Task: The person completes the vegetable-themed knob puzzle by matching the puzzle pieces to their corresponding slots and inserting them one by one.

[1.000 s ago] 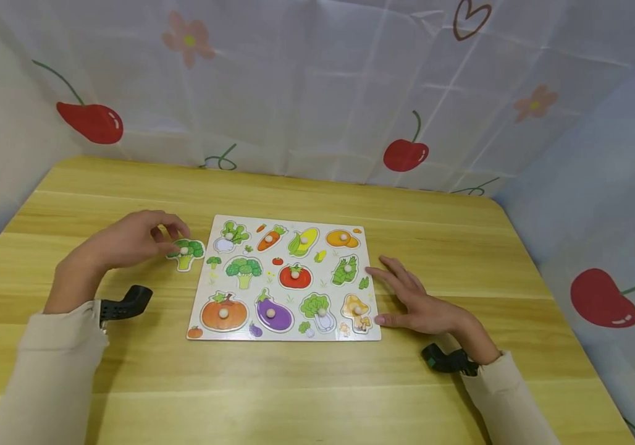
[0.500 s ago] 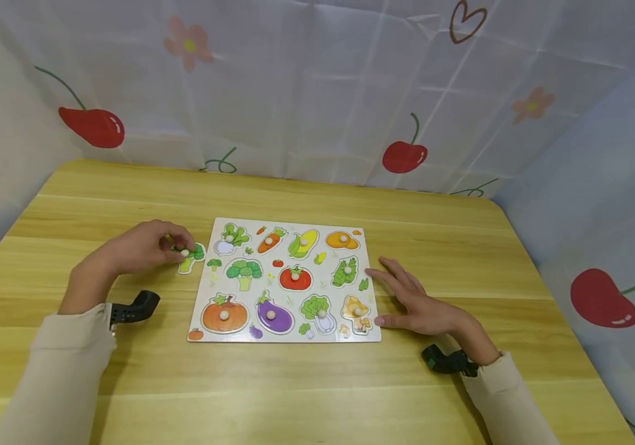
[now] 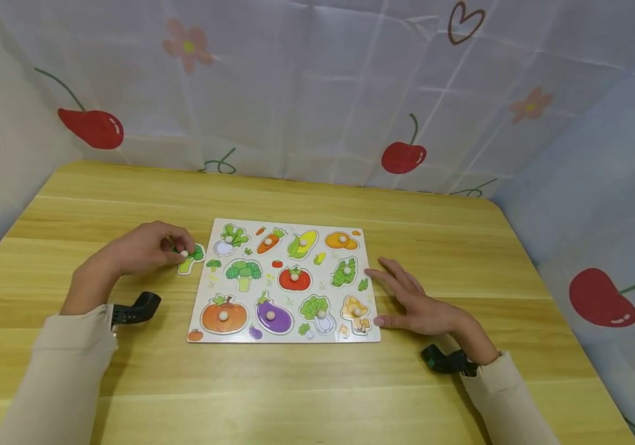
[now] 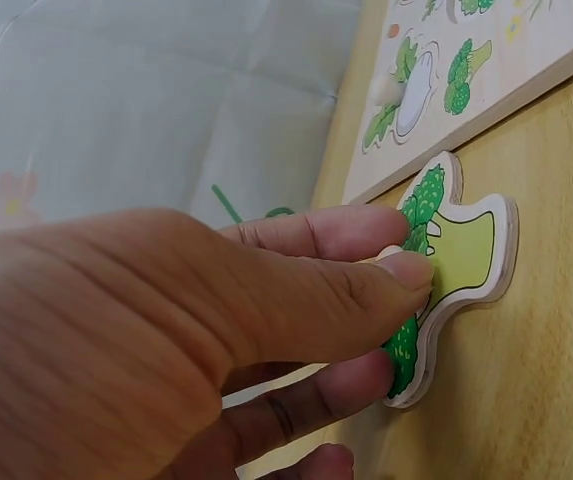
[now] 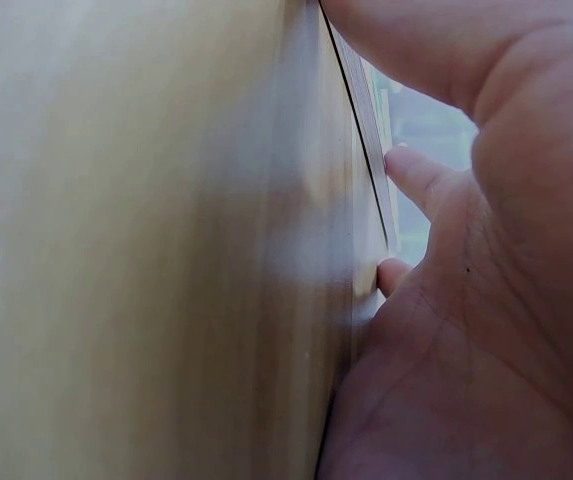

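Observation:
My left hand (image 3: 142, 250) is at the left of a wooden vegetable puzzle board (image 3: 277, 295). Its thumb and fingers pinch the small knob of a broccoli puzzle piece (image 3: 186, 266), partly covering the green top. In the left wrist view, the piece's pale yellow-green stem (image 4: 466, 250) shows past the thumb; I cannot tell whether it touches the table. My right hand (image 3: 423, 306) lies with fingers spread at the board's right edge, thumb and fingertips touching it. A knobless broccoli recess (image 3: 244, 273) shows on the board.
Several knobbed pieces sit in the board, among them a pumpkin (image 3: 224, 316), an eggplant (image 3: 274, 317) and a tomato (image 3: 294, 279). Underneath is a wood-grain table (image 3: 295, 395). A cherry-printed curtain (image 3: 295, 93) hangs behind its far edge.
My left hand has moved slightly right and closed its thumb and fingers on the broccoli piece's knob. The piece has shifted only a little. My right hand and the board stay put.

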The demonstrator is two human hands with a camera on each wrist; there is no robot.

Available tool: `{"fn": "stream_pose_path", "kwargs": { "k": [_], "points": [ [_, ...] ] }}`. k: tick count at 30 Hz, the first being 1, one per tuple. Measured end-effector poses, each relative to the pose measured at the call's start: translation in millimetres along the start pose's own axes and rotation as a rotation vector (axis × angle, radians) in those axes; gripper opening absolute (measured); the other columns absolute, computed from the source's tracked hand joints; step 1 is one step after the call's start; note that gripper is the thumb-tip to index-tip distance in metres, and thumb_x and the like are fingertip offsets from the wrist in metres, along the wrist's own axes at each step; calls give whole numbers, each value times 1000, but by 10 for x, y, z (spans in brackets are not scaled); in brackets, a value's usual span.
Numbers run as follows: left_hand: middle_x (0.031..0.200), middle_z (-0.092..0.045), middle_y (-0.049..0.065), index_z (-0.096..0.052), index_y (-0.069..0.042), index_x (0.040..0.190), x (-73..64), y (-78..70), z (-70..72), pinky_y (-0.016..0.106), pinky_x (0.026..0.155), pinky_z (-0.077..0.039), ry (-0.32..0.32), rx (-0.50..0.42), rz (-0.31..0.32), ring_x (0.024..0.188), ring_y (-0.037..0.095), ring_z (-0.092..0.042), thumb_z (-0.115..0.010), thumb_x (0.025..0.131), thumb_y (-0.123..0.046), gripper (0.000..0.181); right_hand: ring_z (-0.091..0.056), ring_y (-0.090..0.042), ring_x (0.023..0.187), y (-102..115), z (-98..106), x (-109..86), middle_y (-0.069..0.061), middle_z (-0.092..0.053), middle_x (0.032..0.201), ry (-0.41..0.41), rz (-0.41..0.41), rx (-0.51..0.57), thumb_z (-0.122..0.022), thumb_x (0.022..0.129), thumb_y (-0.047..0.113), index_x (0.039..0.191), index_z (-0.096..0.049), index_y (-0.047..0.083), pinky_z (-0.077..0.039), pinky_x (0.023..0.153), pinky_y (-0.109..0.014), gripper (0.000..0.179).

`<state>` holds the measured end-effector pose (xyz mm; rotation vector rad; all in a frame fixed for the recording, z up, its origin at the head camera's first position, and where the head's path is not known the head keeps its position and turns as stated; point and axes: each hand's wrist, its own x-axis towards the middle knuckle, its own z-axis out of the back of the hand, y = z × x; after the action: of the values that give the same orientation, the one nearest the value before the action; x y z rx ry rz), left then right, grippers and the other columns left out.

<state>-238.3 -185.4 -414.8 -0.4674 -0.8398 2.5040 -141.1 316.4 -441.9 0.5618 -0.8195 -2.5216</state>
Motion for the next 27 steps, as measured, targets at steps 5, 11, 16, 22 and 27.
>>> {"fn": "stream_pose_path", "kwargs": {
  "k": [5,11,16,22,27],
  "points": [
    [90,-65,4,-71,-9,95,-11,3,15,29,71,-45,-18,16,-11,83,19,-52,-68,90,0,11,4,-45,151,-8,-16,8,-11,6,167,5,-6,1,-72,91,42,160,-19,31,-8,110,-76,87],
    [90,-64,4,-71,-8,97,-15,-14,33,31,70,-45,-46,47,-7,82,19,-53,-66,92,1,11,2,-45,151,0,-9,15,-11,5,167,5,-8,0,-72,91,44,160,-19,32,-9,111,-76,88],
    [93,-65,4,-71,-8,100,-5,-163,27,33,71,-46,-59,51,-36,85,21,-55,-66,93,-2,11,2,-45,151,-7,1,8,-11,5,167,2,-11,-8,-72,91,43,160,-19,31,-8,111,-76,87],
    [96,-68,1,-72,-11,99,12,-446,-44,34,75,-49,-51,25,-137,88,19,-58,-66,93,0,14,2,-45,151,-10,0,-1,-11,5,167,5,-11,-2,-72,91,43,160,-19,31,-9,110,-76,87],
    [93,-68,2,-72,-13,96,42,-586,-127,33,74,-50,-42,26,-183,86,18,-58,-66,93,-1,14,2,-45,151,-1,3,-6,-11,5,167,4,-15,-4,-72,91,43,160,-19,32,-9,111,-76,87]
  ]
}}
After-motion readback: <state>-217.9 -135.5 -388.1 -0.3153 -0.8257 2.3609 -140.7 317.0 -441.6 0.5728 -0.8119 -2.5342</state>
